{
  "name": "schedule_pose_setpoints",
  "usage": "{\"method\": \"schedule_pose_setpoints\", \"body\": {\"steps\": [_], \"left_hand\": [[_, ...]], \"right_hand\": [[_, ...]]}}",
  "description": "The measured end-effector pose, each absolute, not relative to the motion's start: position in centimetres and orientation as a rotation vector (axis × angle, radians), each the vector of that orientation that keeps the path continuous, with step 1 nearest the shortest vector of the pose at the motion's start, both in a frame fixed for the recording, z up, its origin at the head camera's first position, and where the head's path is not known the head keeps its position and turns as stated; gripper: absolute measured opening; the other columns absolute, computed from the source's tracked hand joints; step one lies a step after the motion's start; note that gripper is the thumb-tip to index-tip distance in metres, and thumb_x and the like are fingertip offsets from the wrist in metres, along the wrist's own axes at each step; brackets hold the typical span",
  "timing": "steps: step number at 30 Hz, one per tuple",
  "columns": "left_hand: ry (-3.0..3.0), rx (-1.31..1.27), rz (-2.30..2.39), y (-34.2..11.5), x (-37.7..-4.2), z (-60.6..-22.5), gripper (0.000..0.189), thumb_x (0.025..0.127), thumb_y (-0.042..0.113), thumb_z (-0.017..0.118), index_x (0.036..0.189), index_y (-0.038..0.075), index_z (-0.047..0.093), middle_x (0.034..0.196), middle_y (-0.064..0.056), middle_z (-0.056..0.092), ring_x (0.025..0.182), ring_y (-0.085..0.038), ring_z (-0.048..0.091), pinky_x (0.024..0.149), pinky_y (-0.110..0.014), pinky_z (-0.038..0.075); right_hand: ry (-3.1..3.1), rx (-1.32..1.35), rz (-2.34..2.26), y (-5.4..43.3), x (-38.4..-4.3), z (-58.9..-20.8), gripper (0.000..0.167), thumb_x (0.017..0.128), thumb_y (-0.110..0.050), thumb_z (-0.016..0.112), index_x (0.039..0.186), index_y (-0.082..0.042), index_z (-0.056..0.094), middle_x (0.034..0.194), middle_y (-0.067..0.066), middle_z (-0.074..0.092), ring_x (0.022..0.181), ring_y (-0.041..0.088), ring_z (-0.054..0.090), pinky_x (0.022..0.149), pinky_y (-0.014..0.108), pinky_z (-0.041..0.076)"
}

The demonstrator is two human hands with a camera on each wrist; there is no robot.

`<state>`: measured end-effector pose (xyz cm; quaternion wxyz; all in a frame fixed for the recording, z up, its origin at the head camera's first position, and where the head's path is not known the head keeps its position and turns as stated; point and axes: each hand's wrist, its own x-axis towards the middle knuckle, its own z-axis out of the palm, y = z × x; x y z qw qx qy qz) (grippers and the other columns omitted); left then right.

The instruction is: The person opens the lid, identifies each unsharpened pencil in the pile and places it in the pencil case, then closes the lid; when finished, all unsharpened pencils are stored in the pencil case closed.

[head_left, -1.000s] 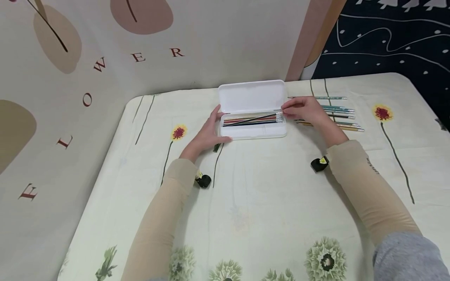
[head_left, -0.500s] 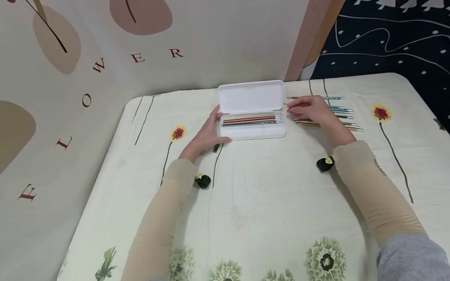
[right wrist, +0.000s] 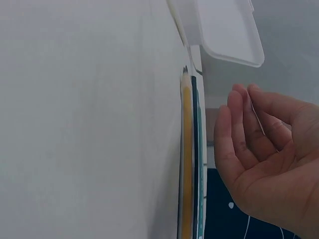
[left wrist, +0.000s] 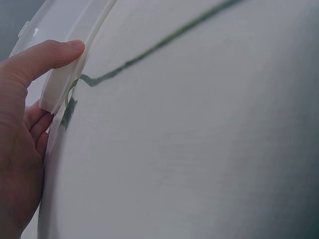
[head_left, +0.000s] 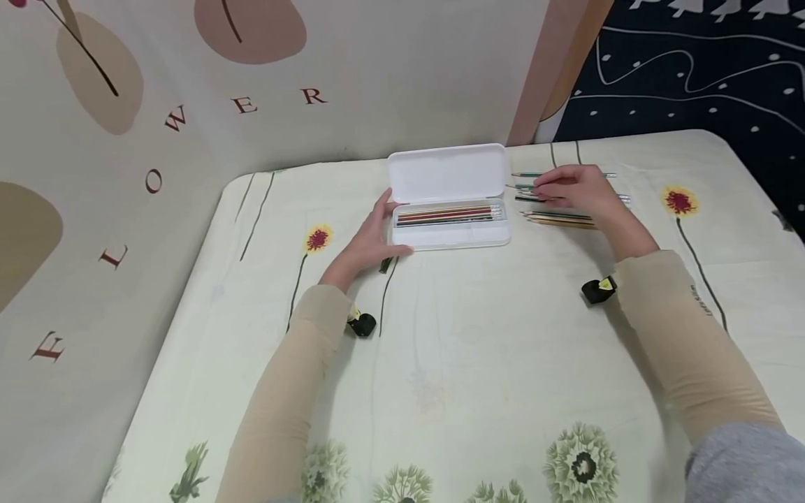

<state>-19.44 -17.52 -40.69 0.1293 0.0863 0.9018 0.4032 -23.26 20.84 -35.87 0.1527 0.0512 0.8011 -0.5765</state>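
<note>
A white pencil case (head_left: 453, 239) lies with its lid (head_left: 448, 173) raised at the table's back. Several pencils (head_left: 448, 215) lie side by side inside it, striped in dark, red and yellowish tones. My left hand (head_left: 366, 243) grips the case's left end, thumb at the front edge and fingers around the side; the left wrist view shows this thumb (left wrist: 75, 46) on the rim. My right hand (head_left: 575, 190) hovers over loose pencils right of the case. Its fingers are loosely bent, and no pencil shows between them in the right wrist view.
Loose yellow pencils (head_left: 560, 221) and a green pencil (head_left: 525, 175) lie on the flowered tablecloth (head_left: 453, 349), their points towards the case. A printed cloth wall (head_left: 402, 77) rises behind the table. Each wrist carries a small black camera (head_left: 599, 289).
My right hand has moved right, from the case's right end to above the loose pencils. The dark pencil that lay slanted in the case now lies in line. My left hand stays put.
</note>
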Motion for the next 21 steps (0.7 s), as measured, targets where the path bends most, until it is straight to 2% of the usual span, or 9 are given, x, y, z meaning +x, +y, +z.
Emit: {"method": "schedule_pose_setpoints", "body": {"steps": [13, 21], "left_hand": [[2.619, 0.263, 1.182, -17.6, -19.5, -40.7, 0.119, 0.081, 0.03, 0.084, 0.16, 0.031, -0.005, 0.162, -0.003, 0.029, 0.154, -0.021, 0.019, 0.127, -0.049, 0.012], [2.617, 0.258, 1.188, -17.6, -19.5, -40.7, 0.119, 0.08, 0.03, 0.084, 0.16, 0.031, -0.004, 0.162, -0.002, 0.03, 0.154, -0.02, 0.02, 0.127, -0.048, 0.012]], "right_hand": [[2.195, 0.133, -1.877, 23.6, -22.6, -35.4, 0.012, 0.092, -0.009, 0.069, 0.101, -0.015, 0.076, 0.084, -0.013, 0.074, 0.079, -0.001, 0.071, 0.07, 0.014, 0.057], [2.21, 0.217, -1.878, 25.2, -22.4, -35.4, 0.014, 0.091, -0.014, 0.071, 0.105, -0.014, 0.075, 0.085, -0.014, 0.073, 0.079, 0.0, 0.07, 0.07, 0.014, 0.057]]}}
